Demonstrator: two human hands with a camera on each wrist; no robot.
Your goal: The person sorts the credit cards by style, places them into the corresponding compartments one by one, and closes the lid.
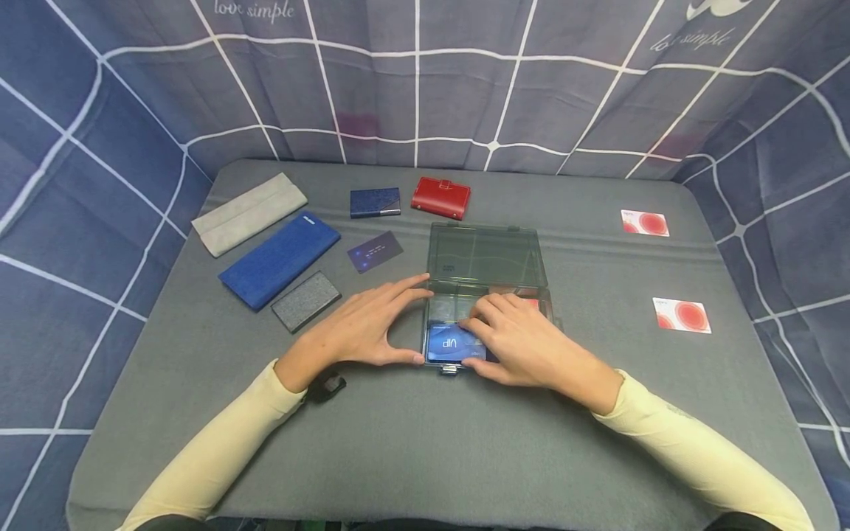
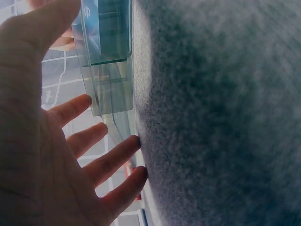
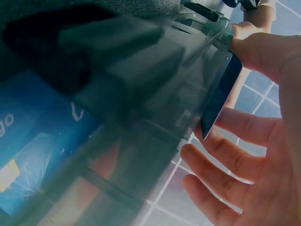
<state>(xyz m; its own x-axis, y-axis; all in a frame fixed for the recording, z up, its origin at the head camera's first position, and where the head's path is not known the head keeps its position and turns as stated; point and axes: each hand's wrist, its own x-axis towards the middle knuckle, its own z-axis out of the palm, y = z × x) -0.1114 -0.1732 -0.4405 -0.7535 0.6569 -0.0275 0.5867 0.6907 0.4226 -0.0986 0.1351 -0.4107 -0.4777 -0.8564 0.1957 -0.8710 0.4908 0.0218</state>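
A transparent greenish plastic box [image 1: 445,308] with compartments lies on the table, its lid [image 1: 486,254] folded back flat. In its front left part is a blue VIP card [image 1: 451,343]. My right hand [image 1: 518,339] reaches over the box and pinches this card between thumb and fingers; in the right wrist view the card [image 3: 223,94] stands tilted on edge. My left hand [image 1: 361,324] frames the box's left side, thumb at the front corner and straight fingers near the back one. The left wrist view shows those fingers [image 2: 113,162] spread out beside the box wall.
To the left lie a grey wallet [image 1: 249,214], a blue wallet [image 1: 280,259], a grey card case [image 1: 305,301] and a purple card [image 1: 375,251]. Behind are a navy card holder [image 1: 375,203] and a red wallet [image 1: 441,198]. Two red-and-white cards [image 1: 645,223] lie at right.
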